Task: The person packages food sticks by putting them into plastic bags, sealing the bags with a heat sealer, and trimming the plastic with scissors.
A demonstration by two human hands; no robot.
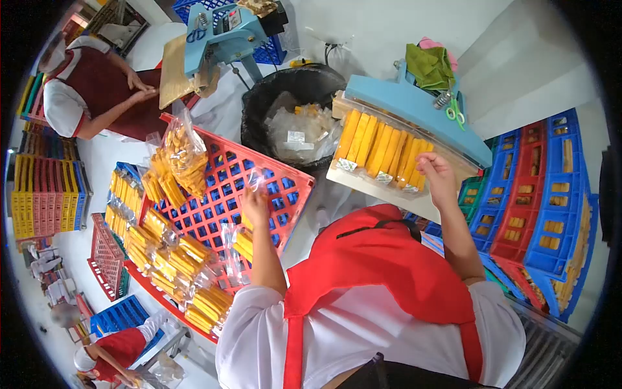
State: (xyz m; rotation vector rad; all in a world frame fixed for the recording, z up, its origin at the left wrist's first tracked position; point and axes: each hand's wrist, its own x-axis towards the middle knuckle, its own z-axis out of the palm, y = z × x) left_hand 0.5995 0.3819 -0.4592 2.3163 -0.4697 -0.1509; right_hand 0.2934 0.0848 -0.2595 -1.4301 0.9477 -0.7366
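My left hand is over the red crate, its fingers pinched together with a bit of clear plastic showing at their tips. Beside my left forearm lies a clear bag holding yellow sticks. My right hand has curled fingers at the right end of a row of bagged yellow sticks. Whether it grips the bag's edge is hard to see. Those bags, with small labels at their near ends, lie on the board in front of a light blue sealing machine.
Many bagged yellow sticks fill the crate's left part. A black-lined bin with plastic waste stands ahead. Green scissors hang on the machine. Stacked crates rise at right. A co-worker stands at far left, another lower left.
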